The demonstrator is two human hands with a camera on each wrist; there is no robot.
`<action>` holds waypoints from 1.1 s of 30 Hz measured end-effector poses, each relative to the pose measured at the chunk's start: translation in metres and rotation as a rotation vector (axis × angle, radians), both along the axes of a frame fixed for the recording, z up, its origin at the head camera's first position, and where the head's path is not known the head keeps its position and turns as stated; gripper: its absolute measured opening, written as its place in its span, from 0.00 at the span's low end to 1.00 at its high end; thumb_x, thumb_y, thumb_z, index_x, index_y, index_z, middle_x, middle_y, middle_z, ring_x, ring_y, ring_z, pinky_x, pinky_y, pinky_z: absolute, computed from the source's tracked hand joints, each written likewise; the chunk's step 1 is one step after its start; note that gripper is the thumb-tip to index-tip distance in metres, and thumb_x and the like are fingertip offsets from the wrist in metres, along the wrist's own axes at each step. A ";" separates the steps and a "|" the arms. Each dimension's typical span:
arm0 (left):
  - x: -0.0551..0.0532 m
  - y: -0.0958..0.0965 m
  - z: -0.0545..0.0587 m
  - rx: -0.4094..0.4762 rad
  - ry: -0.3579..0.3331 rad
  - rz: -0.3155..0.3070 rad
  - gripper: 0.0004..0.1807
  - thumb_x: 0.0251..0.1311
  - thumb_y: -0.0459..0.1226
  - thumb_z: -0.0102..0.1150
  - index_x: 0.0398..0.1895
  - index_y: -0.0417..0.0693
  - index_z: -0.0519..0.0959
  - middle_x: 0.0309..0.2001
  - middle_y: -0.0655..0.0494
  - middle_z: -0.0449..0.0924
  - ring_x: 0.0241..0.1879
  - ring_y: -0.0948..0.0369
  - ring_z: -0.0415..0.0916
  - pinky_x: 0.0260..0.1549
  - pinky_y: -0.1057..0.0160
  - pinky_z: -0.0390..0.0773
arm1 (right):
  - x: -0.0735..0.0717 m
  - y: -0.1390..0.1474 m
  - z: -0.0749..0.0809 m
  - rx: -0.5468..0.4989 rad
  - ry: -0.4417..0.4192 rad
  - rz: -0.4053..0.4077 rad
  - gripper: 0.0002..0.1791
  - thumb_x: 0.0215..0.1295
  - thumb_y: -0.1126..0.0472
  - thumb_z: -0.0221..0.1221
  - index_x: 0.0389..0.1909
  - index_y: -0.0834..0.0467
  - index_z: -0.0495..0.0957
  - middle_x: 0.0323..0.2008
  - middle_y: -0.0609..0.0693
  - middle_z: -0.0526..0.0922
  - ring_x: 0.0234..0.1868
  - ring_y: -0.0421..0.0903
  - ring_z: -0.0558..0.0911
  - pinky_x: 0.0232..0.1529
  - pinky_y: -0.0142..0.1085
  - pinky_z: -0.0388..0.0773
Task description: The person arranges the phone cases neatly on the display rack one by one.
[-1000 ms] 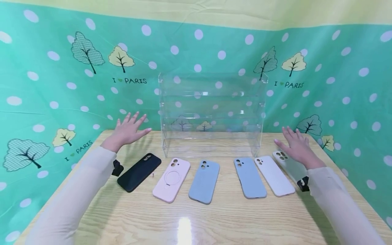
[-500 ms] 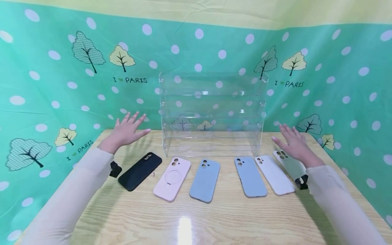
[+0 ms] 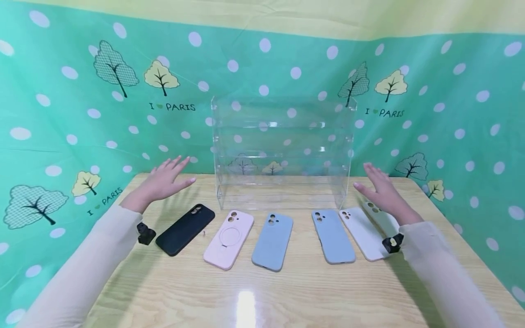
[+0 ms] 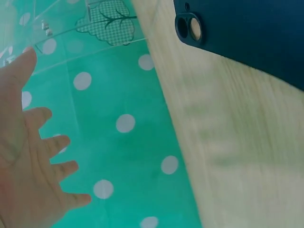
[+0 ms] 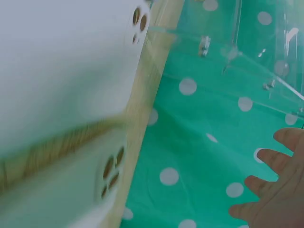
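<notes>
My left hand (image 3: 164, 182) hovers with fingers spread above the table's left side, beyond the black phone case (image 3: 185, 230). Nothing is in it; the left wrist view shows the spread fingers and the dark case (image 4: 247, 33) apart from them. My right hand (image 3: 383, 191), also empty with straight fingers, hangs over the upper ends of the white phone case (image 3: 365, 234) and the pale green phone case (image 3: 383, 218), partly covering the latter. Between the hands lie a pink phone case (image 3: 229, 241) with a ring, a blue phone case (image 3: 272, 243) and another blue phone case (image 3: 333, 237).
A clear acrylic tiered rack (image 3: 283, 191) stands at the back middle of the wooden table (image 3: 197, 291). A green dotted cloth (image 3: 262, 59) hangs behind and along both sides. A tiny object (image 3: 204, 233) lies between the black and pink cases.
My left hand has shifted slightly left and lower. The right hand has moved inward to the left, now nearer the white case. The phone cases and rack stay put.
</notes>
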State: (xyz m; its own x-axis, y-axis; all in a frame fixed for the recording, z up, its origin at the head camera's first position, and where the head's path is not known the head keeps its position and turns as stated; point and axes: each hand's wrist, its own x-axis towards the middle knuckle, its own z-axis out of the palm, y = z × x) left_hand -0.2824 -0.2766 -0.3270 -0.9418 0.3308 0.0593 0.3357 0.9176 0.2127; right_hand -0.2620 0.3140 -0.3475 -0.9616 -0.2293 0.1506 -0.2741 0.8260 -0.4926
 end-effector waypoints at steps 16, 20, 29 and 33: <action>-0.001 -0.007 -0.022 0.305 -0.082 -0.108 0.49 0.60 0.53 0.59 0.75 0.55 0.39 0.74 0.41 0.41 0.71 0.37 0.35 0.66 0.32 0.41 | -0.006 -0.027 -0.013 -0.288 -0.006 -0.126 0.41 0.67 0.43 0.53 0.74 0.50 0.46 0.72 0.63 0.50 0.70 0.65 0.52 0.67 0.63 0.51; 0.002 -0.007 -0.030 0.368 -0.138 -0.094 0.51 0.58 0.53 0.61 0.75 0.54 0.40 0.74 0.41 0.41 0.71 0.38 0.39 0.66 0.34 0.48 | -0.007 -0.031 -0.019 -0.340 0.011 -0.140 0.40 0.65 0.42 0.55 0.73 0.53 0.51 0.69 0.63 0.57 0.68 0.65 0.57 0.67 0.59 0.56; 0.007 -0.001 -0.051 0.494 -0.243 -0.111 0.45 0.62 0.44 0.59 0.75 0.47 0.43 0.74 0.40 0.43 0.70 0.37 0.41 0.62 0.31 0.51 | -0.012 -0.036 -0.031 -0.428 0.063 -0.157 0.39 0.63 0.44 0.58 0.68 0.60 0.60 0.66 0.60 0.65 0.64 0.59 0.66 0.67 0.53 0.62; 0.006 0.001 -0.063 0.553 -0.281 -0.131 0.46 0.61 0.43 0.61 0.74 0.46 0.43 0.73 0.38 0.44 0.69 0.36 0.42 0.62 0.30 0.52 | -0.013 -0.038 -0.033 -0.465 0.057 -0.199 0.38 0.61 0.43 0.60 0.66 0.60 0.64 0.64 0.60 0.68 0.63 0.59 0.68 0.64 0.52 0.66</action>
